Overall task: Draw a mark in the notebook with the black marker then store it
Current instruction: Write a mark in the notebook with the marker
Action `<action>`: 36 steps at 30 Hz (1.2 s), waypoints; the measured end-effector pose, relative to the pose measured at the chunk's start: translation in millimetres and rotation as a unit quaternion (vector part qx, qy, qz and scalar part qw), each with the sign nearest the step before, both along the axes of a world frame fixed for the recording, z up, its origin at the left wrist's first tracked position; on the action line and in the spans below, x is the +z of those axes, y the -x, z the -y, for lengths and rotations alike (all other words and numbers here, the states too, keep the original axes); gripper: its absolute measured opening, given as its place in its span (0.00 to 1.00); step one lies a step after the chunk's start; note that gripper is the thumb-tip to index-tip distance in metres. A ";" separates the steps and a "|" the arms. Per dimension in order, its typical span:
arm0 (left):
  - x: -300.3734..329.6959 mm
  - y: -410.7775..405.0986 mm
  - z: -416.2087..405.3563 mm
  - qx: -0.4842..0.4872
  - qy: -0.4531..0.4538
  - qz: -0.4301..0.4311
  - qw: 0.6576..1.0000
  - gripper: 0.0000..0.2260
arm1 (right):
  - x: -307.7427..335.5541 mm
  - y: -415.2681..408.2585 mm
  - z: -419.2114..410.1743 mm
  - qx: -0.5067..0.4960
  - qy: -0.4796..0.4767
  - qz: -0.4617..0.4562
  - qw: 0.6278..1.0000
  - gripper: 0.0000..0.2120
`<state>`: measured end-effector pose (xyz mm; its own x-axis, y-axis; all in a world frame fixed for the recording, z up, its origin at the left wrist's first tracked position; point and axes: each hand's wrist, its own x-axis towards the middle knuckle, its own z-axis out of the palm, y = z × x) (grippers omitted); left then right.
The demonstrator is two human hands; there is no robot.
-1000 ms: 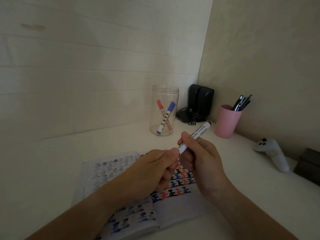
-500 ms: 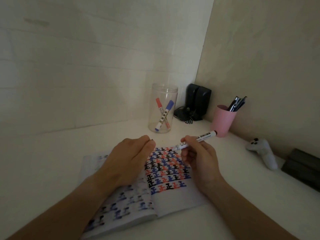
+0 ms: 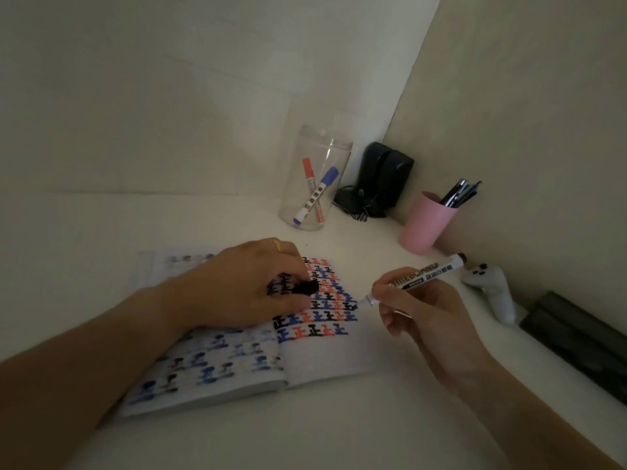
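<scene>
At mid-frame my right hand [image 3: 420, 310] pinches the uncapped black marker [image 3: 415, 279], tip at the right edge of the notebook [image 3: 319, 357] my left hand [image 3: 244, 290] pins while gripping the cap [image 3: 305, 287]; next comes a steady stroke.

Home desk corner: pink pen cup [image 3: 426, 222], black speakers [image 3: 386, 176], white game controller [image 3: 492, 286].

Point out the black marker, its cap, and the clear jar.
black marker [image 3: 417, 279]: head view, on the printed barrel just above the right hand's fingers.
cap [image 3: 306, 287]: head view, on the black cap held under the left hand's fingers.
clear jar [image 3: 291, 184]: head view, on its transparent left wall.
</scene>
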<state>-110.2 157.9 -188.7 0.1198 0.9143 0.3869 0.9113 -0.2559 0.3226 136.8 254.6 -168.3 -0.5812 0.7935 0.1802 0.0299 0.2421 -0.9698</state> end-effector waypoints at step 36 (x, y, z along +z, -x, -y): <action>-8.1 3.0 -6.3 -0.007 0.043 -0.003 0.999 0.19 | -22.4 -0.1 0.3 -0.052 -0.100 0.084 0.990 0.04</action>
